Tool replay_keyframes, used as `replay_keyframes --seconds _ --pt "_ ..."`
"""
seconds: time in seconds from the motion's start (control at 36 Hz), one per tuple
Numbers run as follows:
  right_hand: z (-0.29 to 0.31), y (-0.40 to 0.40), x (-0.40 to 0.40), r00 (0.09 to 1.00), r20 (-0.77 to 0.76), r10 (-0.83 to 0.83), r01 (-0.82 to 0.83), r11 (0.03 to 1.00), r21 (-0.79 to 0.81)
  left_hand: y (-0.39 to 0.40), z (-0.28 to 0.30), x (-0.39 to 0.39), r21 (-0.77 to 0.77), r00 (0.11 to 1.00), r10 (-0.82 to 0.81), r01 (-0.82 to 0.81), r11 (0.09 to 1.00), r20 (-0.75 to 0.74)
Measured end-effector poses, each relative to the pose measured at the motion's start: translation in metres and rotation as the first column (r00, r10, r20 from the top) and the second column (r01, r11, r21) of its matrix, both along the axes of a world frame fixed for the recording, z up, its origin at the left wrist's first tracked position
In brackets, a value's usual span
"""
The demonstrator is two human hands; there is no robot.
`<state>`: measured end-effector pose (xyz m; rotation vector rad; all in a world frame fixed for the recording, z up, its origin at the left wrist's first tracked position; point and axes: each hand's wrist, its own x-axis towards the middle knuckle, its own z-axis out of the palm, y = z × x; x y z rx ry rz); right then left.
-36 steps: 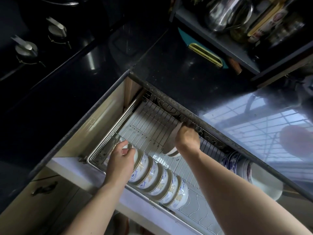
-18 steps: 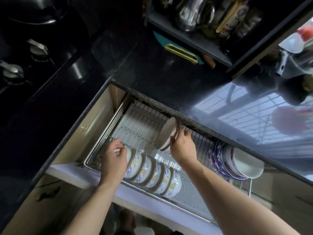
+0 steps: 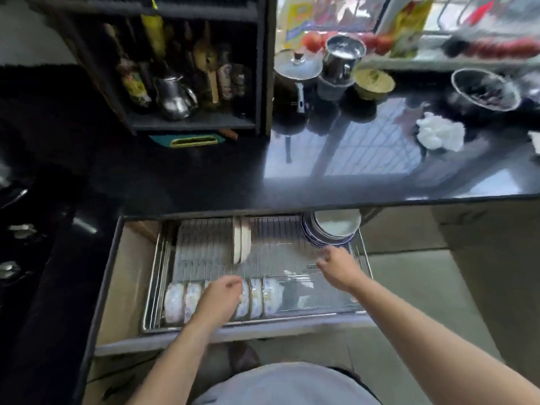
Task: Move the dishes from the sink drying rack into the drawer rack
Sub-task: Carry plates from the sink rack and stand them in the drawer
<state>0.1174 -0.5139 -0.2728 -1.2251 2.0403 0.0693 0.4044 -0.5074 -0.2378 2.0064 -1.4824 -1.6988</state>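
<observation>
**Fingers slack over the drawer rack, dishes set on edge**

Fingers (image 3: 233, 283) of the left hand (image 3: 217, 299) hang loosely curled, holding nothing, above the patterned bowls (image 3: 264, 298). The right hand (image 3: 339, 266) is equally empty. Two plates (image 3: 242, 239) stand upright between the drawer rack (image 3: 204, 247) wires, probably to drain. No writing is legible.

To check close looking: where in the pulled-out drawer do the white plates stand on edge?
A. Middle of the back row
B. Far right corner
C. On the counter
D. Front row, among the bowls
A: the white plates stand on edge mid-back in the drawer rack, behind the front bowls.
</observation>
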Motion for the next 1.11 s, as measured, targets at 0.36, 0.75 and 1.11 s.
replay_keyframes --seconds 0.36,0.75,1.11 --pt "0.111 0.173 -0.195 0.940 0.202 -0.274 0.318 0.918 -0.237 0.064 0.097 -0.297 -0.241 0.888 -0.455 0.428 0.871 -0.066" --pt "0.171 0.583 -0.479 0.184 0.180 -0.966 0.888 0.085 -0.453 0.294 0.151 -0.662 -0.287 0.376 -0.889 0.849 0.444 -0.262" --pt "0.139 0.639 -0.598 0.119 0.259 -0.958 0.920 0.009 -0.392 0.349 0.090 -0.815 -0.153 0.213 -0.965 0.959 0.237 -0.156"
